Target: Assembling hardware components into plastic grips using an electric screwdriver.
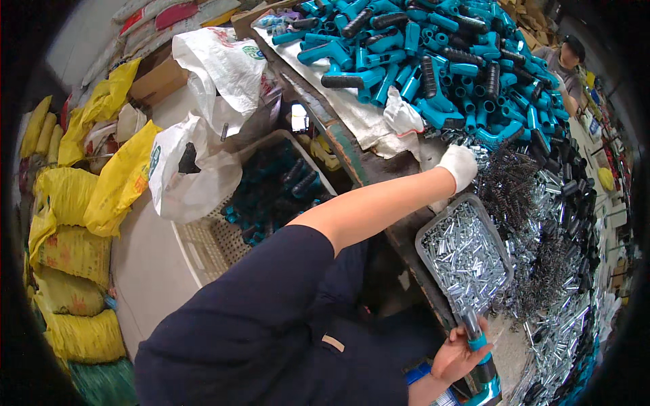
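My left hand point(459, 167), in a white glove, reaches across the bench to small silver metal parts point(479, 155) at the foot of a heap of teal plastic handles point(420, 61). Its fingertips are lost among those parts, so their grip does not show. Low in the view, my bare right hand point(458, 357) is closed around a teal and black tool handle point(485, 371) with a shiny tube at its upper end. Between the hands sits a clear plastic tub point(423, 245) full of short silver pins. Dark coil springs point(506, 186) lie heaped just right of it.
Silver tubes point(558, 338) and black sleeves point(579, 196) cover the bench's right side. Left of the bench edge point(342, 145), a pale crate point(203, 254) holds more handles beside white sacks point(186, 162). Yellow sacks point(71, 260) line the far left. Another person point(567, 71) is at the upper right.
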{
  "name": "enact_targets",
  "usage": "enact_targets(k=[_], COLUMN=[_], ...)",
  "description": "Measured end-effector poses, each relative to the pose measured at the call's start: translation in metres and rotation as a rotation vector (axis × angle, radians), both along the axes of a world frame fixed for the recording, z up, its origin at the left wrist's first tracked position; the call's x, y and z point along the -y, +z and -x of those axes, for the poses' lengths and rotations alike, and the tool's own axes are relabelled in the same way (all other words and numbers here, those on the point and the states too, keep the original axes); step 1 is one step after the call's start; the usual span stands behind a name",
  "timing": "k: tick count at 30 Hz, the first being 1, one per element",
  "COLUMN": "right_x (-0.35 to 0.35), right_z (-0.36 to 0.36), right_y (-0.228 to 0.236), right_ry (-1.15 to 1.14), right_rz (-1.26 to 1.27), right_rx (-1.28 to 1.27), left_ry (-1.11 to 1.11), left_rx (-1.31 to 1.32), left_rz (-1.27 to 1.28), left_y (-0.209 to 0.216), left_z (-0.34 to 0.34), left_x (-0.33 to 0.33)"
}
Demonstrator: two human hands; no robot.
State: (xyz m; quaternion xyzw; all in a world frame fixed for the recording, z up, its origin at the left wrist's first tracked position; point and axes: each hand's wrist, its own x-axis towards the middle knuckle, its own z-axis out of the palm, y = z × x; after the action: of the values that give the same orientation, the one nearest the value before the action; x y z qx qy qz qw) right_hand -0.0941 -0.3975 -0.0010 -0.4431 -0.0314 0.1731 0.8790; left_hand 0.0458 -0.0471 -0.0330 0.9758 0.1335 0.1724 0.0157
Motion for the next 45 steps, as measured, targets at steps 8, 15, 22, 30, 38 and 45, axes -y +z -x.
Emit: enact_targets(k=[8, 15, 22, 30, 38, 45], right_x=[-0.005, 0.012, -0.007, -0.009, -0.012, -0.007], right_z=[0.005, -0.012, -0.006, 0.001, 0.003, 0.003], right_y=[-0.019, -0.032, -0.029, -0.019, -0.014, -0.021], right_ry=[0.137, -0.061, -0.139, -0.122, -0.126, -0.115], right_rz=[0.142, 0.137, 0.293, 0.362, 0.260, 0.182], right_rx=[0.177, 0.141, 0.163, 0.279, 0.070, 0.028], left_ry=[-0.056, -0.610, -0.696, -0.570, -0.557, -0.614], left_rx=[-0.108, 0.207, 0.062, -0.315, -0.060, -0.100], left_rz=[0.023, 1.125, 1.368, 1.384, 1.249, 1.309], left_y=[0.028, 0.066, 0.052, 0.060, 0.059, 0.067], left_z=[0.028, 0.151, 0.184, 0.189, 0.186, 0.188], left_x=[-0.003, 0.083, 0.119, 0.114, 0.124, 0.124])
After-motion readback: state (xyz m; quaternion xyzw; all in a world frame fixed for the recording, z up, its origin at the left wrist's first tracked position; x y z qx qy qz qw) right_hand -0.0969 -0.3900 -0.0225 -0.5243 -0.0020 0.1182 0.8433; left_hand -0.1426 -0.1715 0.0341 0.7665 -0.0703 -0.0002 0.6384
